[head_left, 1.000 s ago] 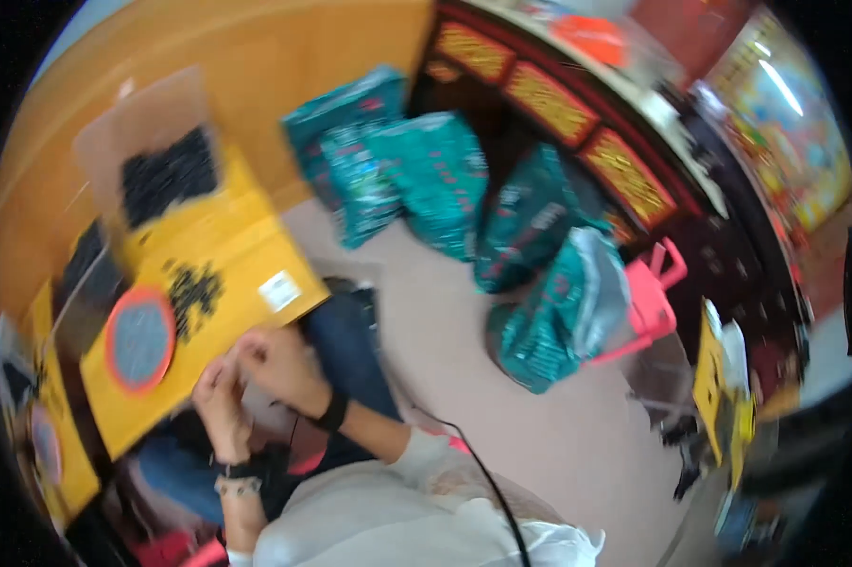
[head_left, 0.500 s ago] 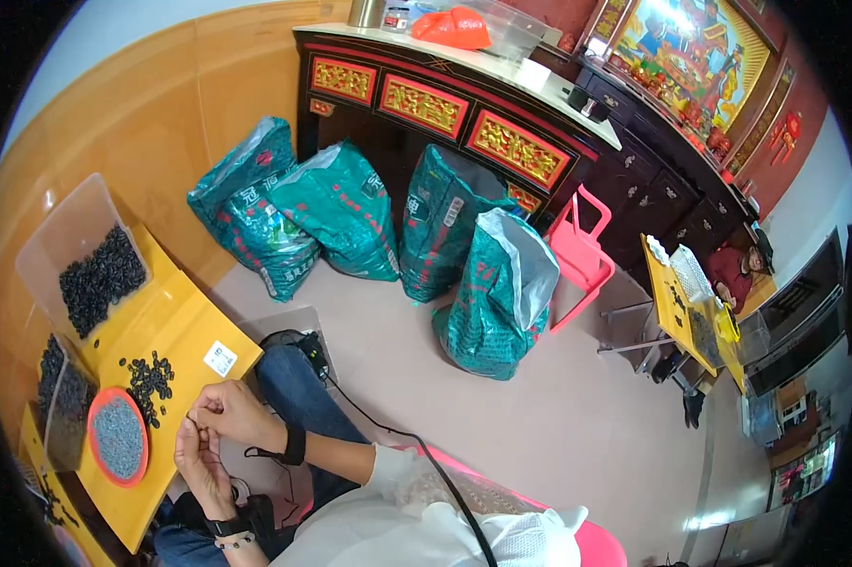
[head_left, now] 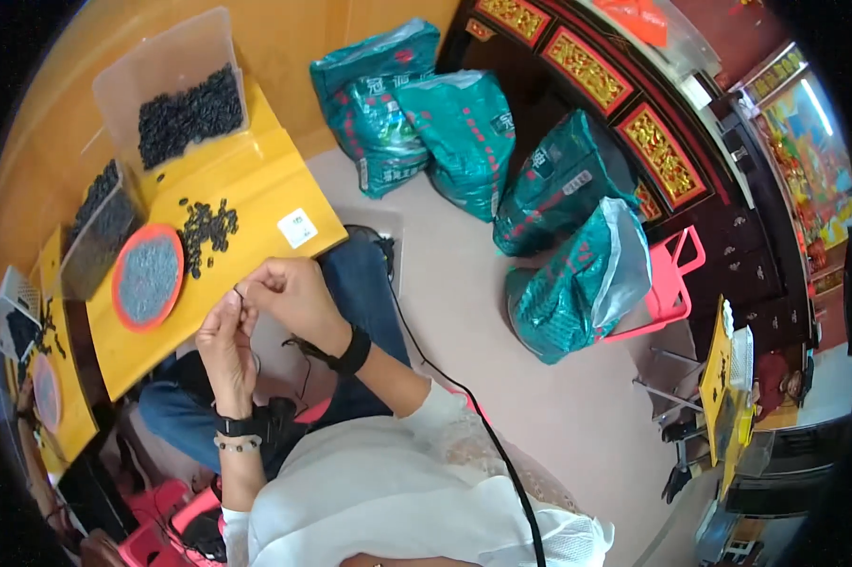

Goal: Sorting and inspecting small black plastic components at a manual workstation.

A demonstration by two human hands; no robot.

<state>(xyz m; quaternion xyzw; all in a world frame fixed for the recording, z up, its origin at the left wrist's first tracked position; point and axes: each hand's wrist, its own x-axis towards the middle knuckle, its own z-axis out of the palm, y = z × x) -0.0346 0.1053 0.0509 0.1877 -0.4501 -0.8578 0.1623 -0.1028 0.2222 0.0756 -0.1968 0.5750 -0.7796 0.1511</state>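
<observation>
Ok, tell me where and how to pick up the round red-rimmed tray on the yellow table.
Probably best by the red rim of the round tray, at the edge nearest the hands, left hand and right hand. It lies flat on the yellow table and is filled with small grey bits, so keep it level. Loose dark beads crowd its far side, so come from the near side.

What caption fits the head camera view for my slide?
Both hands, left hand and right hand, pinch a thin thread beside a yellow table strewn with dark beads.
</observation>
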